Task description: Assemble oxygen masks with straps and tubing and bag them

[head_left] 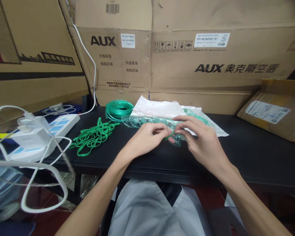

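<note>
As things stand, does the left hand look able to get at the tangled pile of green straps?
Probably yes: the pile lies uncovered left of the left hand, with black tabletop between, though that hand seems busy with a thin green strip.

From here I see AUX cardboard (172,73) behind the black table (255,157), a taped box (285,98) toward the right and, leftward, a power strip (68,123), white cables (43,210), another carton (36,87).
</note>
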Available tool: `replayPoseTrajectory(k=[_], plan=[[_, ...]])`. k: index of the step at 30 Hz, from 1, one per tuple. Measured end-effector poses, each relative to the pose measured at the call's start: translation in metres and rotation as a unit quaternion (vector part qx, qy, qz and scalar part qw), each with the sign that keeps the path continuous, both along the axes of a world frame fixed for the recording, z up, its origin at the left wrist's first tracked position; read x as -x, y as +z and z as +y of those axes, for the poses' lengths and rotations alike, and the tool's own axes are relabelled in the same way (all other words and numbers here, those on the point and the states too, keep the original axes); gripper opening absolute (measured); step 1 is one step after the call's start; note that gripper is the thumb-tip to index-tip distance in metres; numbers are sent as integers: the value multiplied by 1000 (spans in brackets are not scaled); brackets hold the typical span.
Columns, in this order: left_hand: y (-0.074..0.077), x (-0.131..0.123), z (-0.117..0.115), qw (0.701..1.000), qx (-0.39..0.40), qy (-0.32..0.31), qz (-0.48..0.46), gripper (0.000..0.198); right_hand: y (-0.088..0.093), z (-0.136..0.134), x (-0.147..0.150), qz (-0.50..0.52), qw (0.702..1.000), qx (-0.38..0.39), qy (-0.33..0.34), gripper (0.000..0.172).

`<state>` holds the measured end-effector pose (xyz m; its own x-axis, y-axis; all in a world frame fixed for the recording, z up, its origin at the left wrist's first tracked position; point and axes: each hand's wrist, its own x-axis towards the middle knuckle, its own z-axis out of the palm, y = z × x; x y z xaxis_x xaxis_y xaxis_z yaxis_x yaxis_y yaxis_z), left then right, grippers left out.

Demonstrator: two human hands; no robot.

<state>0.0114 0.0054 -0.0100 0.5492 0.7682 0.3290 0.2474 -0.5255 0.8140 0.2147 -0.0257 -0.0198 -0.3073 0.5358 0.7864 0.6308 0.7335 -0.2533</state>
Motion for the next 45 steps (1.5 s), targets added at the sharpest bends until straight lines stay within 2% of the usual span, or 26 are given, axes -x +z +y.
replayPoseTrajectory(k=[12,20,23,26,28,31,34,36,39,45], plan=[[-4,4,5,996,-36,38,78,33,19,-3,-34,37,995,-40,-87,16],[-3,3,4,997,-22,20,68,34,19,-2,-35,108,988,2,-110,14],[-1,2,2,998,-14,6,54,34,15,-2,-28,138,984,101,-55,6],[4,3,-2,999,5,-23,36,34,9,-1,-19,137,954,265,42,26],[8,6,-4,999,8,-36,36,37,6,-1,-16,122,932,332,79,39],[13,16,-2,998,-29,8,62,44,6,-1,-21,95,929,348,80,41],[15,26,3,989,-85,86,80,47,11,-3,-35,13,937,346,51,41],[14,30,6,983,-112,115,93,44,15,-4,-45,-48,933,354,42,42],[9,32,7,973,-131,140,128,37,19,-6,-55,-87,927,362,43,40],[-7,29,9,951,-115,159,238,31,20,-5,-57,-95,938,327,62,34]])
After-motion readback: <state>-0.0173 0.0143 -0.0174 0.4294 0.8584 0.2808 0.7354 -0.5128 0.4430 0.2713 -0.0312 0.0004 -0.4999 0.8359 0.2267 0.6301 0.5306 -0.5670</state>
